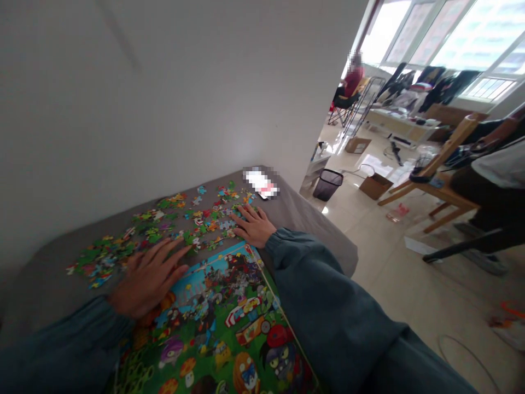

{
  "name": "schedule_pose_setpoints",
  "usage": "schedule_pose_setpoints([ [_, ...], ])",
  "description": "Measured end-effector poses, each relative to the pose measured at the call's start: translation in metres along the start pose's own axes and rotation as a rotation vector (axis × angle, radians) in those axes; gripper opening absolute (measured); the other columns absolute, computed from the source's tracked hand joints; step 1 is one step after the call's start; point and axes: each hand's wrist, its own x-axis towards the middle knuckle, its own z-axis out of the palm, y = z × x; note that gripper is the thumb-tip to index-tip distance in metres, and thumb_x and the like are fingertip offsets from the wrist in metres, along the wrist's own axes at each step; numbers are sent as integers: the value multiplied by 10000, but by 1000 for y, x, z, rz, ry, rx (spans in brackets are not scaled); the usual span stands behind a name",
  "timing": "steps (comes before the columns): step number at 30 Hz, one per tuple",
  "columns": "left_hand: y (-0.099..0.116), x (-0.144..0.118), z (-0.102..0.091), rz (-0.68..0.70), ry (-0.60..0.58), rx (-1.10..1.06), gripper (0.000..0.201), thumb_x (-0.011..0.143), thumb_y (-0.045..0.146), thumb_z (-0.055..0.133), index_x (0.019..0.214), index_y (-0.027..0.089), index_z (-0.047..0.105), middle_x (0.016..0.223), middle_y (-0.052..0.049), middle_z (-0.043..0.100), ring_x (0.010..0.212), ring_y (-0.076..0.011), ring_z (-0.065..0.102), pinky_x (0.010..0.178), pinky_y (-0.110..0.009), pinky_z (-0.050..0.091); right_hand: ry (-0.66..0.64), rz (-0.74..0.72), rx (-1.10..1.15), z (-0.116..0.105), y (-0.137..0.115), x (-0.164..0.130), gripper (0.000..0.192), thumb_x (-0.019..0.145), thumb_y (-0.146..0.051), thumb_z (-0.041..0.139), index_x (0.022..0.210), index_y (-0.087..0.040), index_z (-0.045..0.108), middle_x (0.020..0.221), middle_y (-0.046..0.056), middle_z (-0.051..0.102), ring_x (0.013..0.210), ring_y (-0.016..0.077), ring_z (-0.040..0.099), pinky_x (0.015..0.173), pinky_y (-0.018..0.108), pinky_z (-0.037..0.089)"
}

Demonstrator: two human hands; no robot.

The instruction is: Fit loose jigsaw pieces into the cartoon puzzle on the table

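My left hand point(150, 276) reaches over the upper left edge of a colourful cartoon picture board point(229, 323), fingers stretched towards loose jigsaw pieces point(153, 234). Further right, my right hand point(255, 225) lies with its fingers spread among more jigsaw pieces point(209, 221), just above the board's upper right corner. Neither hand grips anything that I can see. The scattered pieces form a wide band between the board and the wall. Part of the board's left side is hidden by my left hand and sleeve.
A blurred-out phone point(261, 183) lies near the far corner of the grey-covered table point(303, 219). The wall point(172, 98) rises behind it. On the floor to the right are a wastebasket point(328, 184), a cardboard box point(375, 186) and a wooden chair point(443, 186) with a person seated.
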Motion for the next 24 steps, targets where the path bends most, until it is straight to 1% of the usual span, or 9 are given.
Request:
schedule_pose_setpoints([
  [2,3,18,-7,44,2,8,627,1075,603,265,1533,343,605,1649,-73,534,1525,-385,437,1224,-657,343,3,-37,-4,-1,-2,4,596,1136,-521,358,1690,-300,352,1792,54,231,1674,313,145,1332,619,168],
  [5,18,49,-13,133,-2,5,650,1080,628,239,1582,348,544,1673,-71,505,1534,-370,433,1214,-632,374,1,-114,-8,-3,-3,10,565,1143,-488,358,1681,-314,362,1782,37,271,1667,293,185,1337,621,146],
  [8,38,73,-8,252,-33,0,687,1083,654,211,1615,326,498,1707,-74,456,1560,-332,417,1214,-546,400,10,-187,-13,-3,-3,12,531,1150,-439,363,1660,-300,404,1771,39,302,1654,282,236,1342,622,124],
  [10,48,84,-1,309,-70,13,718,1079,678,216,1632,297,472,1728,-77,418,1575,-301,404,1238,-486,372,21,-213,-19,-2,-2,12,506,1150,-416,369,1629,-282,460,1770,48,305,1649,281,253,1344,618,119],
  [12,51,89,7,321,-95,40,731,1077,687,234,1647,280,444,1734,-80,403,1593,-287,380,1267,-461,314,41,-198,-19,-2,-2,10,513,1145,-430,379,1629,-281,461,1768,52,310,1649,290,251,1342,619,137],
  [14,50,90,12,306,-105,60,729,1081,677,241,1664,272,407,1729,-84,408,1609,-288,351,1290,-469,254,75,-155,-19,-3,-1,9,564,1136,-477,388,1669,-293,396,1769,56,307,1660,302,209,1339,613,160],
  [16,47,88,14,293,-113,56,737,1084,668,236,1687,259,348,1731,-87,401,1622,-290,323,1303,-479,210,94,-106,-24,-5,-1,7,618,1127,-523,385,1700,-298,330,1778,64,281,1671,308,157,1340,596,171],
  [18,43,86,14,270,-117,47,755,1082,669,234,1703,243,296,1737,-94,385,1631,-291,301,1307,-480,192,74,-57,-26,-6,-1,5,638,1124,-544,370,1707,-291,317,1785,74,255,1675,309,138,1340,578,179],
  [24,35,90,11,189,-141,61,697,1092,602,269,1695,257,323,1768,-77,305,1647,-292,256,1311,-486,163,30,-15,-21,-3,-2,6,635,1126,-557,349,1709,-307,309,1794,67,228,1673,289,161,1339,519,196],
])
